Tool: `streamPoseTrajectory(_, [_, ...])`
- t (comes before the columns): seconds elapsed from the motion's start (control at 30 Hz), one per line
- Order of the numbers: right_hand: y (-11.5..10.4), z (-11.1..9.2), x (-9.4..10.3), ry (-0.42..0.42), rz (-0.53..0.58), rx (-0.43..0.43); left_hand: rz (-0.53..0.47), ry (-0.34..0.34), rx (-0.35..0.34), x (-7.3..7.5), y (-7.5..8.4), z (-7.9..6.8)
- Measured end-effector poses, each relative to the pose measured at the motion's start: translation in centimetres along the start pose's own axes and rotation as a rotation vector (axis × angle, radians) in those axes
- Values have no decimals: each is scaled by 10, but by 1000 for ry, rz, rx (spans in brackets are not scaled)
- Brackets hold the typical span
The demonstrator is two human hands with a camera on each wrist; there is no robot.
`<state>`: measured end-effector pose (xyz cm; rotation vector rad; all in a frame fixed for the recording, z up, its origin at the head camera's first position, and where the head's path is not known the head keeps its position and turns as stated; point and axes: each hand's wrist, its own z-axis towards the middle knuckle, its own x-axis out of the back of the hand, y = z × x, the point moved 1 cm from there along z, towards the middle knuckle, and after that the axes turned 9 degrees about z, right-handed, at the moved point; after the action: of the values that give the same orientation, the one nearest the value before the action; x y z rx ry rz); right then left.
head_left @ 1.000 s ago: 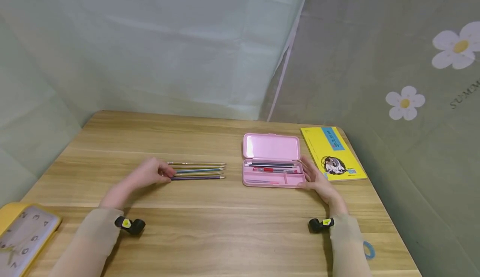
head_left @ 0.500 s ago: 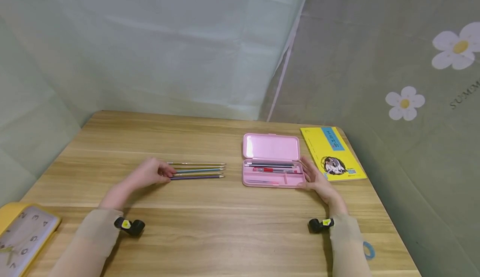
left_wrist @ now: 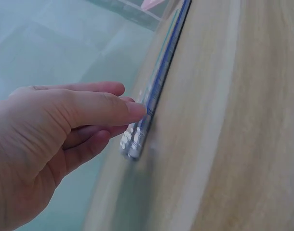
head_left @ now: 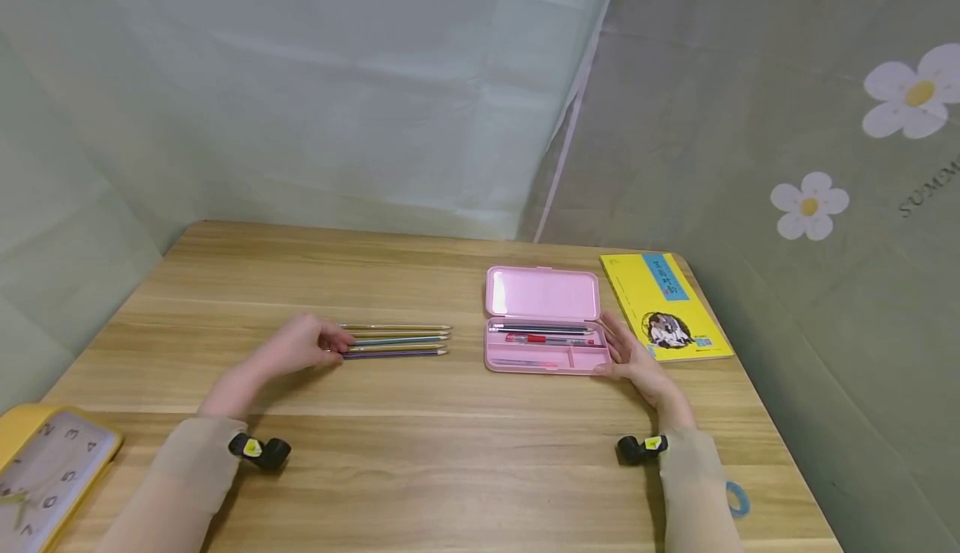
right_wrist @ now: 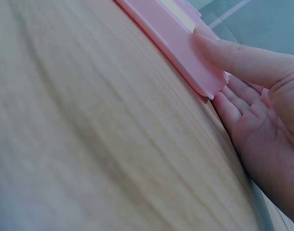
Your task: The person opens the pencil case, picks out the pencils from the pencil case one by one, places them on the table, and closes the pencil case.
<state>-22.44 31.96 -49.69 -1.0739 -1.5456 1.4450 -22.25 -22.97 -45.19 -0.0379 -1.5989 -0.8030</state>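
Several pencils (head_left: 397,340) lie side by side on the wooden table in the head view, tips pointing right. My left hand (head_left: 300,343) holds their left ends between thumb and fingers. In the left wrist view the thumb presses on a blue pencil (left_wrist: 162,72) near its end, and the other fingertips are partly hidden behind the row. To the right lies an opened pink pencil case (head_left: 534,363), with dark pencils, a red pen (head_left: 547,340) and a thin pink stick inside. My right hand (head_left: 637,366) grips its right end, thumb at the near corner, fingers along the side.
A yellow book (head_left: 630,295) lies right of the case, near the table's right edge. At the lower left stands a yellow clock (head_left: 63,470). A blue ring (head_left: 738,500), perhaps a tape roll, lies beside the right sleeve. Curtains hang behind the table (head_left: 450,470).
The nearest, purple pencil has moved slightly closer to the rest of the row, and my left fingers have shifted slightly right. My right hand and the case have stayed put.
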Motion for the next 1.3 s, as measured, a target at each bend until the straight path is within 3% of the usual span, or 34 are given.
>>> streamPoseTrajectory(0.2, [-1, 0, 0, -1, -10, 1, 24, -5, 13, 7, 17, 13])
streamPoseTrajectory(0.47, [-2, 1, 1, 2, -16, -1, 52, 44, -163, 10, 50, 51])
streamPoseTrajectory(0.57, [-3, 2, 1, -1, -13, 1, 41, 74, -189, 9, 66, 66])
streamPoseTrajectory(0.73, [-2, 1, 0, -8, -11, -2, 0, 107, -187, 2, 90, 91])
streamPoseTrajectory(0.87, [-2, 0, -1, -12, -5, -8, 24, 119, -187, -7, 108, 107])
streamPoseTrajectory(1.17, [-1, 0, -1, -5, -28, 4, 112, 88, -251, -22, 133, 138])
streamPoseTrajectory(1.3, [-1, 0, 0, -2, -28, 4, 81, 58, -274, -26, 140, 149])
